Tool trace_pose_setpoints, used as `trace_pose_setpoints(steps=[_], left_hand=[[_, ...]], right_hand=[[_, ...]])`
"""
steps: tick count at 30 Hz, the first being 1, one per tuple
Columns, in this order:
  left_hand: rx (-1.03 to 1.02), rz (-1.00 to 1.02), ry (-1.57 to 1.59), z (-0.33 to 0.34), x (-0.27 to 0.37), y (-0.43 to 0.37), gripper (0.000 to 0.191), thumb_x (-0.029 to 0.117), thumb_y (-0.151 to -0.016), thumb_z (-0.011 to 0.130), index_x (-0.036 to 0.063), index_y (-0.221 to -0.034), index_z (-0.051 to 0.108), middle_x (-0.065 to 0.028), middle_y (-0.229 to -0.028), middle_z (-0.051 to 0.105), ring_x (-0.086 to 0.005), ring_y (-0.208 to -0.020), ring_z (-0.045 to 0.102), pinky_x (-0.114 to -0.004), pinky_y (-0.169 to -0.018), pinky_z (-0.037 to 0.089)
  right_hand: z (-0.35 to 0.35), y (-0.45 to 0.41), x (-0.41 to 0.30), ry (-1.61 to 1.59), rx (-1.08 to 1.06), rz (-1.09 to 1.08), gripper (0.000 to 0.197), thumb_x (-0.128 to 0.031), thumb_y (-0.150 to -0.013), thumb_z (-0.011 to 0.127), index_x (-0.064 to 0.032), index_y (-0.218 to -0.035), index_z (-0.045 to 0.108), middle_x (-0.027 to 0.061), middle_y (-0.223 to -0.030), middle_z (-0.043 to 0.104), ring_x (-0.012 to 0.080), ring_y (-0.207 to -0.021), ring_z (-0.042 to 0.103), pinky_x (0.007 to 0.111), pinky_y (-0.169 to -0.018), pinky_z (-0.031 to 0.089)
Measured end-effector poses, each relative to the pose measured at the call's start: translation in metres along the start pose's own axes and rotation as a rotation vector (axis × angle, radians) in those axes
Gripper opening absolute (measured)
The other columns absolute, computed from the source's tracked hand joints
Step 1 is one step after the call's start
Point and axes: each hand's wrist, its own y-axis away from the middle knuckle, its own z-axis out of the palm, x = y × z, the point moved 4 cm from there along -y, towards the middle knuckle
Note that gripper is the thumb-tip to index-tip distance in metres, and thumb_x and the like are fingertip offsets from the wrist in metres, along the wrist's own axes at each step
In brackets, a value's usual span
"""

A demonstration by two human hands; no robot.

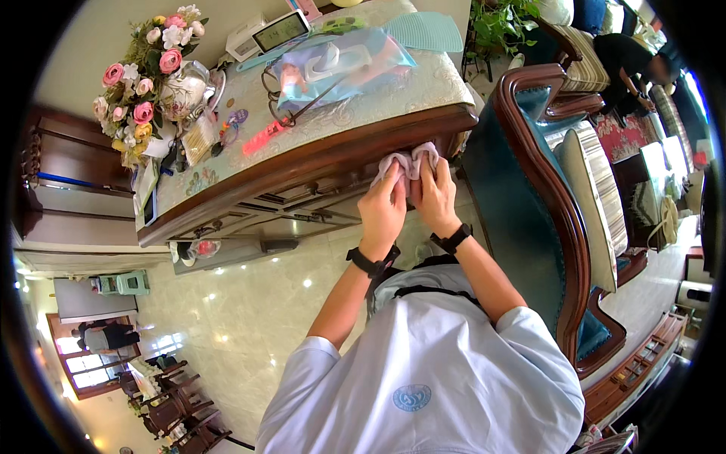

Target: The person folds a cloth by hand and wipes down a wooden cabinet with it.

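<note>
A pale pinkish cloth (404, 168) is bunched between both hands against the front of a dark wooden cabinet (317, 162), just below its top edge. My left hand (383, 211) pinches the cloth's left part, fingers pointing up to the cabinet. Close beside it on the right, my right hand (435, 192) grips the other part. Each wrist wears a black band. The fingertips are partly hidden in the folds.
On the cabinet top are a flower vase (184, 93), a wipes pack (334, 65), glasses (273, 93), a digital clock (281, 31) and a fly swatter (425, 31). A blue leather sofa (510, 198) stands close at right. Other people are farther off.
</note>
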Motion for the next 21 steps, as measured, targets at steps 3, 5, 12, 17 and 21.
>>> trace_pose_setpoints(steps=[3, 5, 12, 17, 21], left_hand=[[-0.147, -0.099, -0.066, 0.017, -0.017, 0.012, 0.027, 0.009, -0.087, 0.063, 0.0051, -0.114, 0.066, -0.0187, -0.089, 0.069, -0.0333, -0.075, 0.068, -0.038, -0.065, 0.055], [-0.302, -0.242, -0.104, 0.024, -0.019, 0.015, 0.024, 0.014, -0.090, 0.060, 0.0037, -0.109, 0.068, -0.0191, -0.086, 0.069, -0.0327, -0.076, 0.069, -0.038, -0.066, 0.055], [-0.096, -0.082, 0.027, -0.003, 0.040, -0.028, 0.025, 0.009, -0.088, 0.062, 0.0034, -0.112, 0.067, -0.0195, -0.090, 0.070, -0.0332, -0.079, 0.069, -0.036, -0.070, 0.055], [-0.102, -0.033, 0.009, 0.012, 0.031, -0.028, 0.023, 0.009, -0.087, 0.063, 0.0041, -0.109, 0.067, -0.0169, -0.088, 0.069, -0.0327, -0.076, 0.067, -0.037, -0.069, 0.054], [-0.272, -0.116, 0.015, 0.043, -0.015, 0.006, 0.019, 0.011, -0.086, 0.060, 0.0065, -0.104, 0.066, -0.0168, -0.089, 0.068, -0.0349, -0.076, 0.066, -0.042, -0.066, 0.054]], right_hand=[[0.011, 0.024, 0.021, 0.083, -0.114, 0.136, 0.047, 0.000, -0.074, 0.062, 0.0057, -0.120, 0.056, 0.0163, -0.099, 0.051, 0.0334, -0.089, 0.059, 0.038, -0.068, 0.053], [0.010, 0.028, 0.025, 0.058, -0.125, 0.139, 0.050, 0.002, -0.075, 0.060, 0.0037, -0.124, 0.053, 0.0167, -0.099, 0.050, 0.0349, -0.086, 0.059, 0.040, -0.067, 0.053], [-0.036, -0.029, -0.007, -0.024, 0.069, 0.137, 0.051, 0.000, -0.080, 0.056, 0.0054, -0.130, 0.047, 0.0224, -0.100, 0.049, 0.0396, -0.080, 0.057, 0.044, -0.064, 0.050], [-0.017, -0.017, 0.009, 0.088, 0.019, 0.152, 0.052, -0.002, -0.076, 0.057, 0.0053, -0.127, 0.049, 0.0193, -0.098, 0.047, 0.0369, -0.084, 0.057, 0.041, -0.066, 0.052], [0.019, 0.039, 0.041, 0.173, -0.165, 0.248, 0.052, -0.005, -0.077, 0.061, 0.0059, -0.127, 0.048, 0.0189, -0.101, 0.048, 0.0359, -0.092, 0.057, 0.041, -0.069, 0.053]])
